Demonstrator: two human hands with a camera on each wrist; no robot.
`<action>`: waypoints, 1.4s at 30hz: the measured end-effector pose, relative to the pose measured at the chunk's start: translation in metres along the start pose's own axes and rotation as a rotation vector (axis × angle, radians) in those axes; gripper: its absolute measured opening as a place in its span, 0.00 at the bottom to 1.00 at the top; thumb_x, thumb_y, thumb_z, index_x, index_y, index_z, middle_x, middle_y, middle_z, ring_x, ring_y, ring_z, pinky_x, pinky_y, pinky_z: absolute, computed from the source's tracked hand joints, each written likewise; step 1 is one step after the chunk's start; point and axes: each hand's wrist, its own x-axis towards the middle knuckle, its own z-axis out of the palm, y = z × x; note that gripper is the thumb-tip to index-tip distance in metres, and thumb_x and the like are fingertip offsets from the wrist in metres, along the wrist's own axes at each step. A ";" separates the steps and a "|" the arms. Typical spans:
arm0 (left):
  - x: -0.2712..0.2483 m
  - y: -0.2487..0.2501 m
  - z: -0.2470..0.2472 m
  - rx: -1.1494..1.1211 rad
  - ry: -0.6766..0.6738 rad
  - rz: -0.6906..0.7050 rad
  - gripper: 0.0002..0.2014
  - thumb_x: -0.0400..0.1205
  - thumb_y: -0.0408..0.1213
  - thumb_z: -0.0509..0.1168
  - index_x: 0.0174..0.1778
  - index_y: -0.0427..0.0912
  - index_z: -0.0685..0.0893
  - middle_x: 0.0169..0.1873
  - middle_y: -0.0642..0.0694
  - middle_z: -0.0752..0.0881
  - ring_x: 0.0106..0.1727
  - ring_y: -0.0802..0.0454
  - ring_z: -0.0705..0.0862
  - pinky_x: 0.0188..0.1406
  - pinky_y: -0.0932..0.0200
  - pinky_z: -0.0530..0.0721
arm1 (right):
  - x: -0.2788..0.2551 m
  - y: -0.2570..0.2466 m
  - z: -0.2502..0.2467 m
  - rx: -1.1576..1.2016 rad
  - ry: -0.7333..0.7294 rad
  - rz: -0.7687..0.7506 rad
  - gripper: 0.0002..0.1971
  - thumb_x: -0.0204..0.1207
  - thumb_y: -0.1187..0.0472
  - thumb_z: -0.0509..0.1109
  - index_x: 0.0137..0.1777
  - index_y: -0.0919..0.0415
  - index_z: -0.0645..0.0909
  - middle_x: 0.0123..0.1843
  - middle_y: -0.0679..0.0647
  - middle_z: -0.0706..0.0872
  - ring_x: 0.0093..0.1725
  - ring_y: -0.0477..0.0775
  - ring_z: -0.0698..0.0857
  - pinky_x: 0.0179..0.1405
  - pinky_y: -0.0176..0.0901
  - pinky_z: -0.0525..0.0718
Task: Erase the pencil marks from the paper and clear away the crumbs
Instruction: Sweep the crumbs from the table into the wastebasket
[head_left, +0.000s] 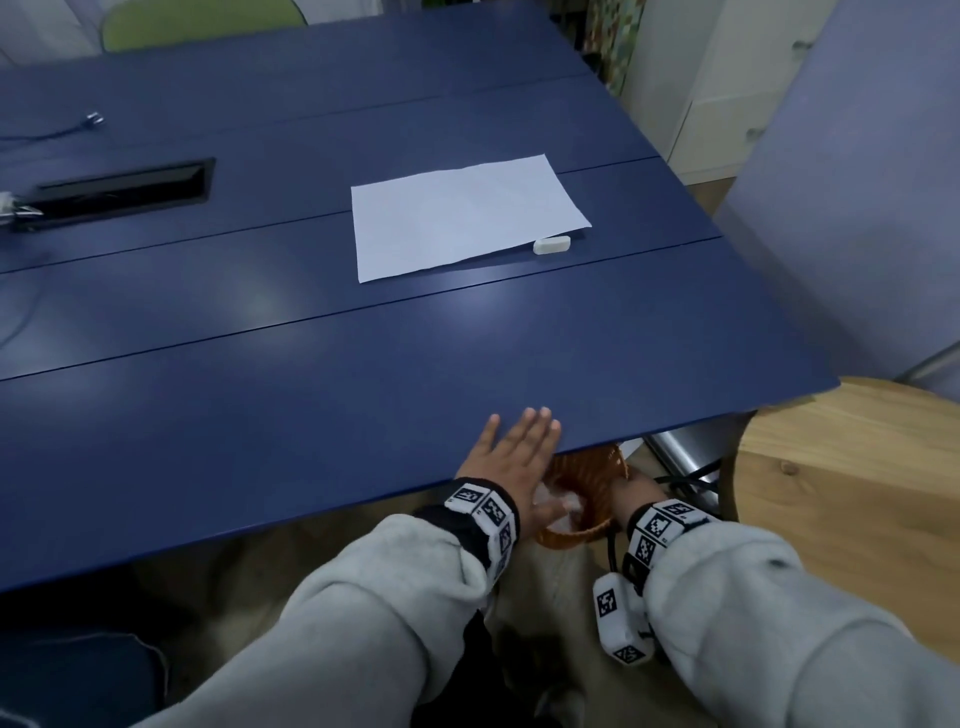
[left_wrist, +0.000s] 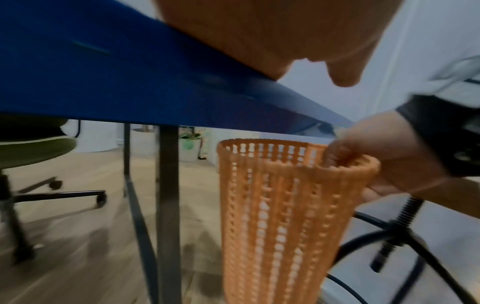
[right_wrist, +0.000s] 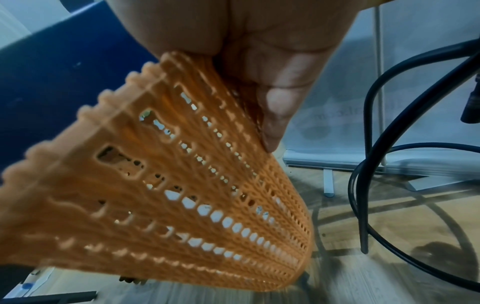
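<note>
While the right hand (head_left: 631, 488) grips an orange basket (left_wrist: 272, 205), the flat left hand (head_left: 511, 457) rests on the blue table (head_left: 260, 415).

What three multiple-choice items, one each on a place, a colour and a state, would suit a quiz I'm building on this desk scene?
1. Where does the eraser lie?
A. at the paper's near right edge
B. inside the basket
C. in the left hand

2. What colour is the mesh basket?
A. green
B. orange
C. black

3. What is the right hand doing?
A. lying flat on the paper
B. pinching the eraser
C. gripping the basket's rim

Answers: 1 A, the eraser sits against the white paper on the blue table. 2 B, both wrist views show orange mesh. 3 C, its fingers curl over the rim below the table edge, while the left hand lies flat on the table.
</note>
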 end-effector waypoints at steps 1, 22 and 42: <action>0.001 0.005 0.001 0.021 -0.001 0.061 0.42 0.84 0.64 0.45 0.83 0.44 0.32 0.83 0.48 0.31 0.82 0.53 0.29 0.75 0.45 0.23 | -0.002 0.000 -0.001 0.004 -0.002 -0.007 0.17 0.84 0.62 0.54 0.65 0.67 0.79 0.64 0.68 0.82 0.61 0.65 0.81 0.50 0.43 0.73; -0.003 0.091 -0.067 -0.550 0.122 0.108 0.36 0.86 0.50 0.57 0.85 0.51 0.44 0.85 0.47 0.48 0.85 0.50 0.49 0.83 0.53 0.49 | -0.094 0.070 -0.115 0.313 0.178 -0.148 0.17 0.82 0.60 0.56 0.64 0.65 0.80 0.64 0.66 0.83 0.63 0.65 0.80 0.62 0.48 0.76; 0.061 0.244 -0.143 -0.513 0.097 0.396 0.32 0.88 0.47 0.56 0.85 0.49 0.48 0.82 0.44 0.64 0.79 0.45 0.68 0.75 0.53 0.67 | -0.094 0.159 -0.277 0.662 0.598 0.102 0.11 0.68 0.64 0.59 0.42 0.66 0.83 0.44 0.66 0.88 0.48 0.70 0.87 0.52 0.69 0.85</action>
